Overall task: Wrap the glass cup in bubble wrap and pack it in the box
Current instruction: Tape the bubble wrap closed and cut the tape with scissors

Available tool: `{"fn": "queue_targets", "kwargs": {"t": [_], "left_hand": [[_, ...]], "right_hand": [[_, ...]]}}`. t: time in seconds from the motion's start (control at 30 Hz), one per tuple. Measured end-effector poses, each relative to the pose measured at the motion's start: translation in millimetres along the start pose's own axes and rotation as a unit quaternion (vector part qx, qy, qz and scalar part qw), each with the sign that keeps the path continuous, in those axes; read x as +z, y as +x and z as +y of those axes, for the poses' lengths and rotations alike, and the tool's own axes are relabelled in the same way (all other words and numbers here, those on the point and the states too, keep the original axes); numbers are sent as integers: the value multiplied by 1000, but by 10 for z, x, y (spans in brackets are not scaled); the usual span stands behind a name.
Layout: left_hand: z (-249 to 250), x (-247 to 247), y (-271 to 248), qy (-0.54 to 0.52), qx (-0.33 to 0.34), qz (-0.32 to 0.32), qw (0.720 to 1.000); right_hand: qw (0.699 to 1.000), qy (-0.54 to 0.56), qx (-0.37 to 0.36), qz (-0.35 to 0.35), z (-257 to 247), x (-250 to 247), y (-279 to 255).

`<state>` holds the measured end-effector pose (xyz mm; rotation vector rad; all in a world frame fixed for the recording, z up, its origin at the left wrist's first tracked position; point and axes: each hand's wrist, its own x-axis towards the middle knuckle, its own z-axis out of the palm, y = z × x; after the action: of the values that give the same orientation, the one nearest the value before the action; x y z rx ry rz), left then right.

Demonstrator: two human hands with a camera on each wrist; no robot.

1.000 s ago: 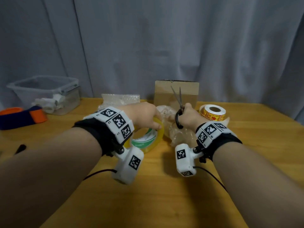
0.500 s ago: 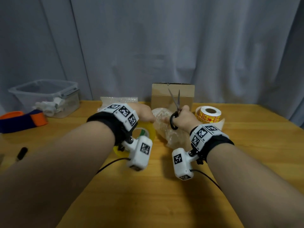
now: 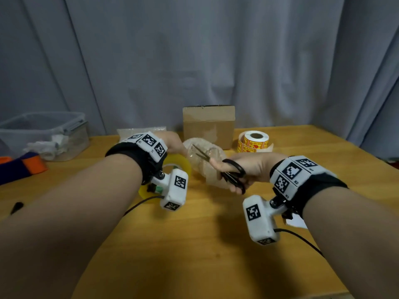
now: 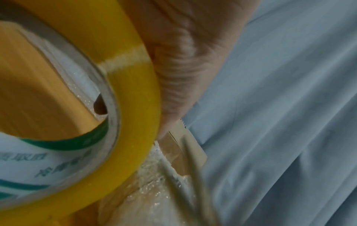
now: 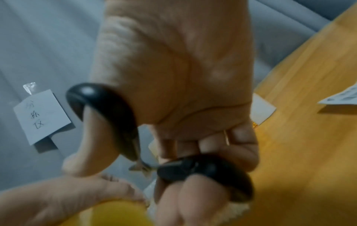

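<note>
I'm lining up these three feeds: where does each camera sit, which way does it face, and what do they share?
Head: worn on the head, looking forward and down at the table; both forearms, left hand, right hand gripping scissors.
Left wrist: looks along the palm at the yellow tape roll it grips.
Right wrist: looks along the fingers in the scissor handles.
Shared: scissor blades over the bubble-wrapped cup, in the head and left wrist views.

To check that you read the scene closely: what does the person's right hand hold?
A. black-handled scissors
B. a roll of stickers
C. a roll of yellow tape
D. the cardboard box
A: the right hand has its fingers through the black loops of the scissors, whose blades point at the wrapped cup.
</note>
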<state>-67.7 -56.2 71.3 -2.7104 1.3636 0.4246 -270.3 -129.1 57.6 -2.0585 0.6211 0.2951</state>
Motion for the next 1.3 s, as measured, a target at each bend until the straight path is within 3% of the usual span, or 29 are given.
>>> {"fn": "queue_targets", "kwargs": {"t": [0.1,0.33,0.67,1.03,1.3], "left_hand": [[7,-19,-85,4,0,-3,1000],[11,-66,-94,15,-8,6,1000],[30,-67,25,20,-17,-49,998],[50,-32,54,16,-30,-13,999],[98,16,-6,-12,-26,1,1000]], "right_hand": [[998,-3,57,-30,124,97,-3],[991,78,88,-59,204,259,146],[987,151,44,-16,107,358,474],[995,79,-51,40,200,190,470],[995,36,-70,55,226,112,539]]}}
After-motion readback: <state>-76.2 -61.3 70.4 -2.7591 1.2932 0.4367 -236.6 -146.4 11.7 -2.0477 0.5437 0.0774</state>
